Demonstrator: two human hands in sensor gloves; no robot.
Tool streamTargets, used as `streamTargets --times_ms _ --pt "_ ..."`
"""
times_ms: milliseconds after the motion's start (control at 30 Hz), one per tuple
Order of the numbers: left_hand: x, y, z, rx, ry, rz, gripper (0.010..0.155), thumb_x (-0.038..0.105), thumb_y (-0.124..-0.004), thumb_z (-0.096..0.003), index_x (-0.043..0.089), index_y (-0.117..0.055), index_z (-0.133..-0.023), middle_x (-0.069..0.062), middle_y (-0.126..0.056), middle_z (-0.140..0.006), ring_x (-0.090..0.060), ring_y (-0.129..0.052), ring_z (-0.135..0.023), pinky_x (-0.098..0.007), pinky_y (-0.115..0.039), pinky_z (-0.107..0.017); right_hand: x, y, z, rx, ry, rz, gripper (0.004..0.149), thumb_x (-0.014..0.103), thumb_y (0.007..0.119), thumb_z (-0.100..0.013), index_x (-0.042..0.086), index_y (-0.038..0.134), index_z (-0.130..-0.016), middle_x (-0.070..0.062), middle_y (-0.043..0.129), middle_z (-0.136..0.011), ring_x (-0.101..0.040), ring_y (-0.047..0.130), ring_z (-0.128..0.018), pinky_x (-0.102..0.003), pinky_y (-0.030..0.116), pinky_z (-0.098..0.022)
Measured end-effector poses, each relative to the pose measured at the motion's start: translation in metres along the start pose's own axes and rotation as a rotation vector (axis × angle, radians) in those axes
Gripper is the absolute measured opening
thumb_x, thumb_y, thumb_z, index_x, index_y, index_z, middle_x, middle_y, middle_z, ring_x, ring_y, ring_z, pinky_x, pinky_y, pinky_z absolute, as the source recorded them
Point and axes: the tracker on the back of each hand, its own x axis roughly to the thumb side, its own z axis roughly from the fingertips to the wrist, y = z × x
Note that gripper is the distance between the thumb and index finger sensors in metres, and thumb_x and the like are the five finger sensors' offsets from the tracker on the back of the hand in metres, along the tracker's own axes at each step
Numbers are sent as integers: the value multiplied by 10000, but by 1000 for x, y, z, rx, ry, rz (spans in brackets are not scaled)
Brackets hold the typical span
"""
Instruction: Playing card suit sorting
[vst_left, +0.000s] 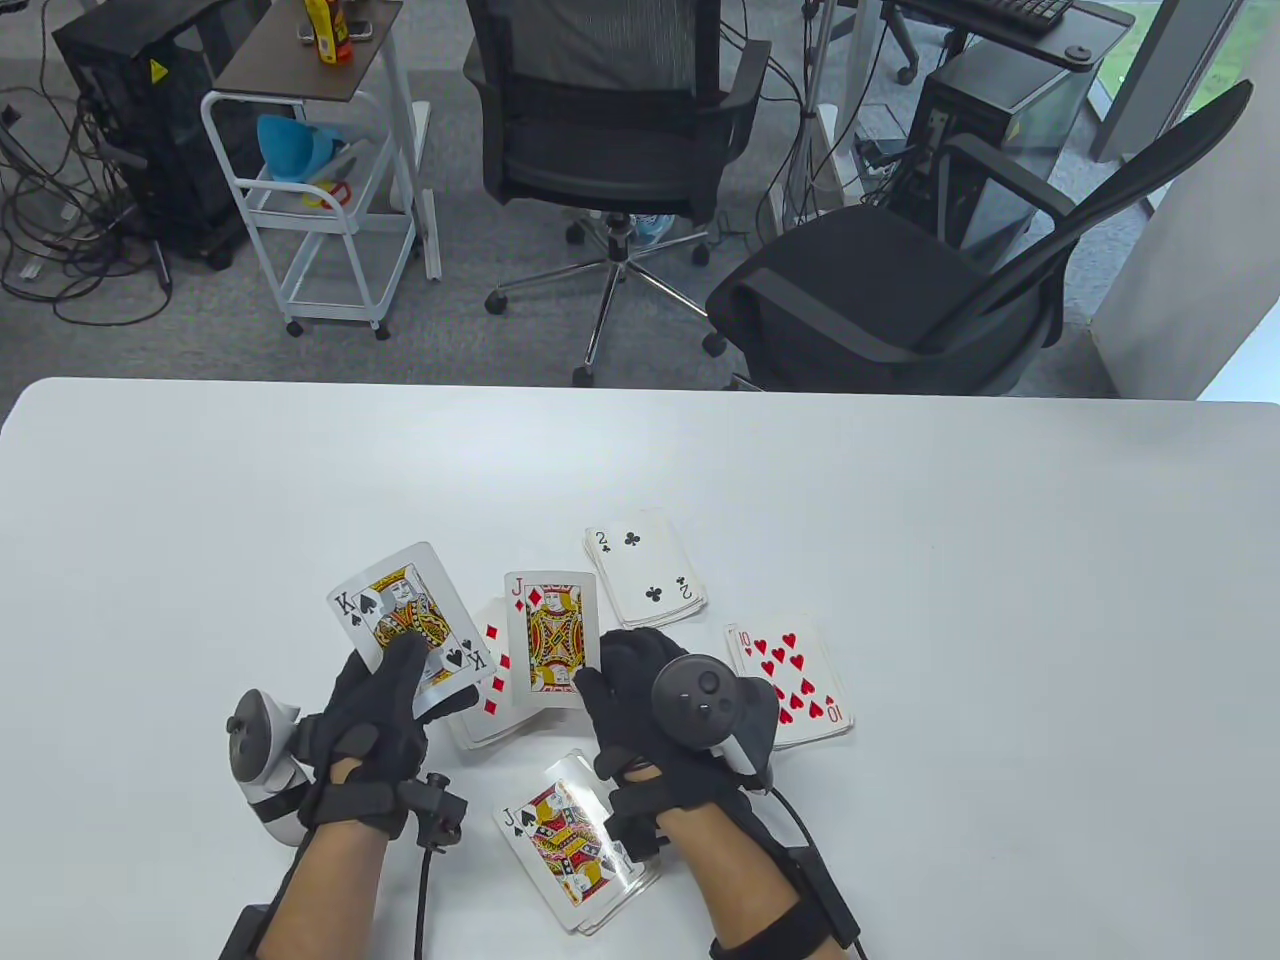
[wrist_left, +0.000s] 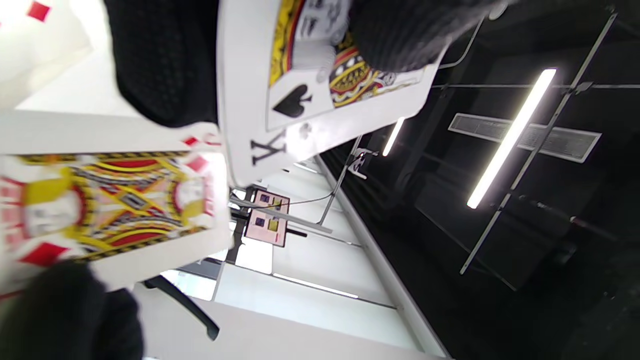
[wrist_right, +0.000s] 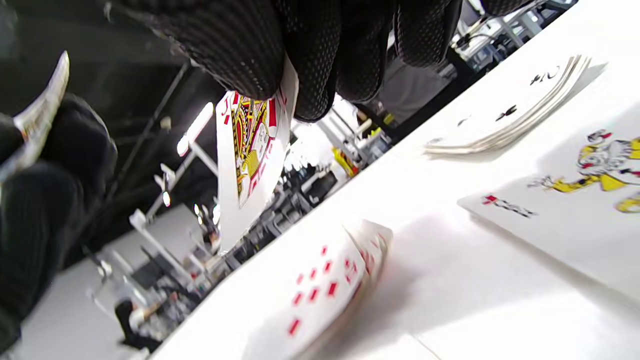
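My left hand (vst_left: 375, 710) holds a thin stack of cards face up above the table, with the king of spades (vst_left: 410, 625) on top; it also shows in the left wrist view (wrist_left: 300, 100). My right hand (vst_left: 640, 700) pinches the jack of diamonds (vst_left: 552, 640) by its lower right corner and holds it just above the diamonds pile (vst_left: 490, 705). The right wrist view shows the jack (wrist_right: 250, 150) off the table over that pile (wrist_right: 325, 290). A clubs pile topped by the 2 (vst_left: 645, 575), a hearts pile topped by the 10 (vst_left: 790, 685) and a spades pile topped by the jack (vst_left: 570, 840) lie face up.
The white table (vst_left: 1000, 600) stretches bare to the far edge and both sides. Two office chairs (vst_left: 900, 290) and a cart (vst_left: 320, 200) stand beyond it. In the right wrist view a face-up card with a yellow figure (wrist_right: 575, 200) lies close to my right hand.
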Motion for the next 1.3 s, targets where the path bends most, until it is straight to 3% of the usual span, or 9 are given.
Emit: streamTargets --times_ms 100,200,300,500,633,733,933,1033,1300 --pt "4 3 0 7 -25 30 516 529 -751 -581 220 -721 -993 20 -982 -819 -250 -1046 -685 -397 -950 -438 10 5 -15 126 48 111 378 320 806 -581 50 838 -843 -233 589 -1072 -551 388 -1023 -756 303 -667" --pt "7 3 0 11 -48 34 522 531 -743 -580 227 -704 -1002 29 -984 -815 -247 -1048 -683 -395 -951 -437 22 13 -31 139 52 169 369 322 807 -580 43 862 -815 -242 591 -1068 -554 384 -1019 -757 293 -662" --pt "9 5 0 7 -59 32 498 522 -748 -580 210 -739 -968 33 -984 -811 -244 -1048 -682 -392 -952 -436 36 30 -49 238 86 256 372 329 803 -584 39 863 -808 -241 575 -1073 -550 352 -1025 -756 271 -663" --pt "11 6 0 0 -73 21 480 501 -772 -578 227 -727 -970 46 -961 -835 -243 -1033 -707 -389 -946 -454 50 73 -70 271 107 434 379 342 826 -574 36 846 -798 -239 579 -1061 -544 364 -1020 -752 270 -663" --pt "10 5 0 -1 -71 19 479 491 -783 -579 232 -717 -977 39 -956 -844 -243 -1032 -710 -386 -947 -456 45 79 -69 230 113 594 407 382 878 -552 71 799 -802 -227 608 -1034 -542 400 -1009 -750 281 -663" --pt "9 4 -1 -11 -67 9 479 488 -790 -578 234 -717 -979 44 -969 -828 -239 -1039 -700 -386 -949 -451 40 65 -62 182 90 593 446 427 878 -545 90 779 -820 -223 600 -1037 -539 398 -1009 -748 290 -661" --pt "3 -5 0 -31 -38 -50 478 517 -765 -577 215 -763 -947 47 -1010 -760 -232 -1053 -678 -402 -947 -439 22 1 -19 -16 44 259 448 461 785 -577 80 800 -813 -237 593 -1042 -550 382 -1008 -749 285 -659" --pt "-2 -11 1 -50 -19 -68 482 520 -745 -578 215 -755 -951 42 -997 -765 -238 -1030 -714 -407 -936 -463 10 -16 -5 -99 23 151 443 458 764 -581 76 820 -797 -243 604 -1038 -555 386 -1005 -752 285 -653" --pt "-23 -21 3 -99 87 -134 485 473 -713 -589 266 -628 -1020 52 -897 -881 -267 -918 -841 -424 -873 -561 6 -33 11 -187 -68 -57 449 465 740 -582 82 831 -798 -225 636 -1028 -545 414 -1006 -749 307 -656"
